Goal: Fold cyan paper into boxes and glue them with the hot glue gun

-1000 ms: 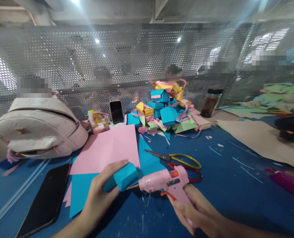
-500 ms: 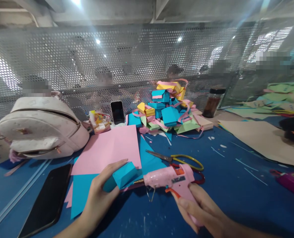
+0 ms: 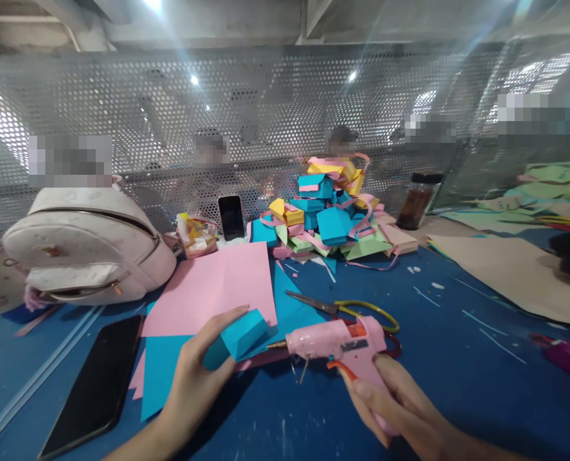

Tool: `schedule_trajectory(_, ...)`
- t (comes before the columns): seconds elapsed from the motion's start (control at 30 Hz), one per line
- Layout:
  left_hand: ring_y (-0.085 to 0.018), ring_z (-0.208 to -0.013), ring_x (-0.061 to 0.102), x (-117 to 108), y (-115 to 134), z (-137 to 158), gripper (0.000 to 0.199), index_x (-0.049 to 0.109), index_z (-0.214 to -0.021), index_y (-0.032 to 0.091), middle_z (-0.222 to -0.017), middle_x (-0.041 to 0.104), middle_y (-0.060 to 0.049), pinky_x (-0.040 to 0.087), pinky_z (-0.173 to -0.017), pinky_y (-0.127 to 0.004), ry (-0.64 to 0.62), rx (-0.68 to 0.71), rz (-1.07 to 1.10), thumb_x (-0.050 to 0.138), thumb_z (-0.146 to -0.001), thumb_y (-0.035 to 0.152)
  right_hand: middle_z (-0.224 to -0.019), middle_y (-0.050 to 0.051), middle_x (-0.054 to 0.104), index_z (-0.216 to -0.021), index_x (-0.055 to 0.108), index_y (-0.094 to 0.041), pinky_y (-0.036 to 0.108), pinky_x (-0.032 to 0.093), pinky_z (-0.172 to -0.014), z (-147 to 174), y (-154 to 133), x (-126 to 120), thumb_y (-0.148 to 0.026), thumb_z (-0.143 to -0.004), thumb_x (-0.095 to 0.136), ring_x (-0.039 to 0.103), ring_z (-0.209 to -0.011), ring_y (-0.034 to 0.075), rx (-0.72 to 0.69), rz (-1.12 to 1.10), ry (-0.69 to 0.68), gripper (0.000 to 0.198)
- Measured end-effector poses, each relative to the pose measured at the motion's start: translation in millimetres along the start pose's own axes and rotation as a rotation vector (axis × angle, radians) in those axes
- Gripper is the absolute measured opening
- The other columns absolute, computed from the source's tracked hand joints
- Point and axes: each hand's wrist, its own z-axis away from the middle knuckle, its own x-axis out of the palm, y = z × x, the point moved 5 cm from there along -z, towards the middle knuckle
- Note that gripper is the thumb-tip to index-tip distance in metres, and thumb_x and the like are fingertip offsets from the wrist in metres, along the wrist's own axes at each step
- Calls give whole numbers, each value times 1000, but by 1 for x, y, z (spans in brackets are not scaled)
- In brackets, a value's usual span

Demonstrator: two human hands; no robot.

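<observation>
A small folded blue paper box [image 3: 244, 335] is gripped between the thumb and fingers of my left hand [image 3: 199, 366]. My right hand [image 3: 390, 400] is closed round the handle of a pink hot glue gun [image 3: 330, 340], with fingers by its orange trigger. The gun's metal nozzle points left and ends close to the box's lower right edge; whether it touches I cannot tell. Under and behind my left hand lie pink paper [image 3: 218, 282] and blue paper [image 3: 162, 368]. Scissors [image 3: 342, 308] with yellow and red handles rest just behind the gun.
A pile of paper boxes [image 3: 333, 224] stands at the back, beside a jar [image 3: 417, 202]. A white backpack [image 3: 88, 246] and a black phone [image 3: 93, 384] are on the left; a smaller phone [image 3: 230, 218] stands upright behind. Brown sheets [image 3: 501, 269] and a purple object [image 3: 568, 355] lie right.
The glue gun has shifted slightly right, so its nozzle sits a little farther from the box. My left hand keeps its hold on the box. The whole view has moved slightly.
</observation>
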Motion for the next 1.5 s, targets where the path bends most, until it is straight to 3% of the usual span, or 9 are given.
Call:
schedule_trajectory(0.47, -25, -127, 53, -3, 3, 1, 56, 53, -132, 34, -137, 59, -2, 42, -108, -50, 47, 18, 9, 53, -83, 6, -57, -3, 42, -62, 39, -21, 26, 42, -58, -2, 12, -5, -64, -95, 33, 40, -54, 11, -46, 67, 14, 54)
schedule_trajectory(0.8, -22, -128, 52, -5, 2, 3, 55, 52, -132, 35, -137, 59, 1, 42, -108, -41, 56, 10, 3, 54, -85, 7, -55, -3, 40, -58, 39, -21, 25, 42, -56, -2, 12, -6, -65, -94, 32, 39, -53, 11, -37, 66, 4, 58)
schedule_trajectory(1.07, -23, -128, 51, -5, 1, 3, 54, 52, -132, 34, -136, 59, -1, 42, -108, -44, 73, 22, 6, 55, -85, 9, -54, -3, 42, -58, 39, -21, 25, 42, -55, -2, 13, -5, -65, -94, 34, 39, -51, 11, -29, 51, 27, 57)
schedule_trajectory(1.27, -22, -130, 50, -6, 1, 3, 54, 51, -132, 36, -137, 58, 1, 40, -110, -44, 78, 7, 0, 54, -85, 8, -51, -4, 40, -62, 40, -22, 25, 43, -54, -2, 12, -5, -65, -91, 39, 40, -50, 11, -14, 39, 82, 53)
schedule_trajectory(1.5, -23, -129, 51, -6, 0, 3, 53, 53, -132, 33, -136, 59, -1, 40, -110, -44, 101, 8, -10, 54, -85, 9, -51, -6, 44, -82, 50, -18, 26, 41, -53, -2, 19, -7, -65, -91, 42, 38, -48, 10, -13, 30, 125, 49)
